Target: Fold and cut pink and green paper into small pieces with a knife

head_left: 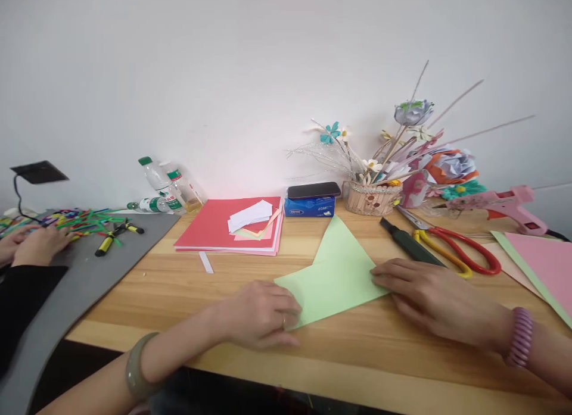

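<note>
A pale wooden surface (250,266) runs along a white wall, and on it a folded light-green paper (333,275) lies flat between the two hands. The left hand (261,314) rests loosely curled, palm down, on the paper's near-left corner, gripping nothing. The right hand (426,296) lies flat and open, fingertips pressing the paper's right edge, with red-and-yellow scissors (451,248) just beyond it.

Plain white wall (250,64) behind wood-grain table (357,349), bright even light.
</note>
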Tool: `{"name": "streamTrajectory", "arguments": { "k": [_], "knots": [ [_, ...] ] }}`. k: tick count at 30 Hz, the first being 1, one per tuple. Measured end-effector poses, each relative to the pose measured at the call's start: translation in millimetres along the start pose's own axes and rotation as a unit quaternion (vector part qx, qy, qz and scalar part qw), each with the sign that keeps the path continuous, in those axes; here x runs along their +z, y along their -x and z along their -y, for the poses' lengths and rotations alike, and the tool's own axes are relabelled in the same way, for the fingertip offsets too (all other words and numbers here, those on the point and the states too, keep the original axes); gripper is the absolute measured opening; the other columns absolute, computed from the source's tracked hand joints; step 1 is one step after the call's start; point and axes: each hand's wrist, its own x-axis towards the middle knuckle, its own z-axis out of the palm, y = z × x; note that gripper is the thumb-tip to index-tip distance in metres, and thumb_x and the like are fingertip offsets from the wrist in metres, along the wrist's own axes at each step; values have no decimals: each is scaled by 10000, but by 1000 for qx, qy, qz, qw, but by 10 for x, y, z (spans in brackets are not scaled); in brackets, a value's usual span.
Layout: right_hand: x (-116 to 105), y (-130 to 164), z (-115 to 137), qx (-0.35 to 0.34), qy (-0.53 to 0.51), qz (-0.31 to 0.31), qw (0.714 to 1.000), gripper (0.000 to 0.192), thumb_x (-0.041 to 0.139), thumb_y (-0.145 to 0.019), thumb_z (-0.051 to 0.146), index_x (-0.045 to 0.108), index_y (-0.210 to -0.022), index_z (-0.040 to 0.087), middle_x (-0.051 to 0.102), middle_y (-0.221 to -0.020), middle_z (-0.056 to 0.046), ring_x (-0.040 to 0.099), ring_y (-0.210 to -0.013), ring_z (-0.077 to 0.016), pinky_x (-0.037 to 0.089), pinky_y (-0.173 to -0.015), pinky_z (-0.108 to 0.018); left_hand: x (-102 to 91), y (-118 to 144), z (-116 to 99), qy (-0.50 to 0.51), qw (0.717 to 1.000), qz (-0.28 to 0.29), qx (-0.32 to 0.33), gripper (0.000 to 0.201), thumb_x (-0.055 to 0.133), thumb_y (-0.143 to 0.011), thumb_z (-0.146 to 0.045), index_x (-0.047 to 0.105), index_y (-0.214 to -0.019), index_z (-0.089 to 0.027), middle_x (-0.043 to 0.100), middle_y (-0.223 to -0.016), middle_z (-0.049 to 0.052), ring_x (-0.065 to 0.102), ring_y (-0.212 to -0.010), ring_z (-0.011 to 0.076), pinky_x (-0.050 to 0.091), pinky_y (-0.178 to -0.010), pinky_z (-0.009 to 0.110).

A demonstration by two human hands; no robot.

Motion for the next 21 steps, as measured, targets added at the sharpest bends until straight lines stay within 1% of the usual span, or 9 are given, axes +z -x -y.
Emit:
{"name": "streamTrajectory", "arguments": {
  "k": [1, 3, 5, 6, 8, 10, 14, 17, 21],
  "knots": [
    [11, -14, 19, 12, 1, 8, 1000, 251, 419, -828, 176, 642, -938, 197, 660, -970, -68, 611, -878, -180, 487, -739, -319, 4, -32, 25, 5, 1000, 10, -7, 289, 458, -922, -352, 634, -803, -156, 691, -836, 53, 640, -779, 141, 485, -685, 233],
    [23, -74, 66, 42, 8, 20, 999, 225, 415, -861, 245, 629, -813, 196, 647, -860, -67, 603, -784, -183, 472, -677, -324, 22, -110, 85, -15, 1000, 5, -13, 237, 437, -935, -264, 635, -846, -169, 662, -720, 8, 611, -651, 109, 447, -585, 207],
    [53, -155, 119, 75, 24, 24, 997, 296, 400, -894, 338, 582, -715, 188, 607, -757, -66, 575, -701, -190, 446, -620, -334, 73, -196, 141, -59, 998, -3, -10, 205, 421, -933, -187, 627, -936, -185, 609, -633, -26, 555, -550, 88, 381, -493, 194],
    [77, -194, 142, 91, 32, 25, 995, 320, 402, -896, 380, 561, -699, 183, 588, -735, -68, 562, -684, -197, 435, -606, -341, 108, -240, 162, -82, 997, 0, -9, 214, 415, -928, -155, 613, -996, -198, 590, -625, -35, 533, -526, 82, 352, -467, 192],
    [135, -254, 173, 112, 45, 28, 992, 325, 432, -881, 432, 543, -719, 174, 569, -747, -73, 545, -691, -209, 420, -603, -347, 175, -324, 180, -120, 992, 25, -7, 291, 401, -920, -110, 553, -1135, -233, 583, -673, -39, 511, -508, 74, 320, -437, 190],
    [185, -282, 174, 121, 50, 35, 991, 315, 464, -865, 450, 536, -741, 170, 562, -774, -74, 532, -703, -209, 414, -613, -344, 217, -400, 168, -153, 986, 69, 2, 384, 376, -924, -107, 448, -1261, -277, 579, -748, -35, 499, -491, 73, 311, -412, 195],
    [227, -274, 130, 129, 49, 51, 989, 322, 473, -856, 476, 523, -753, 175, 551, -800, -69, 516, -718, -206, 411, -632, -341, 215, -501, 110, -186, 971, 151, 22, 413, 308, -966, -199, 294, -1356, -336, 534, -808, -19, 506, -511, 86, 325, -397, 190],
    [239, -256, 116, 134, 49, 61, 988, 339, 457, -857, 497, 514, -764, 176, 543, -817, -73, 509, -742, -216, 407, -644, -347, 182, -532, 78, -183, 966, 180, 20, 436, 309, -966, -191, 249, -1380, -313, 521, -815, -4, 520, -554, 98, 350, -418, 190],
    [270, -236, 131, 142, 52, 68, 986, 382, 399, -871, 529, 506, -781, 174, 534, -824, -71, 504, -724, -206, 401, -636, -341, 142, -524, 50, -179, 963, 202, 29, 460, 342, -945, -162, 247, -1387, -248, 522, -817, 9, 532, -566, 124, 358, -408, 226]
  ]
}}
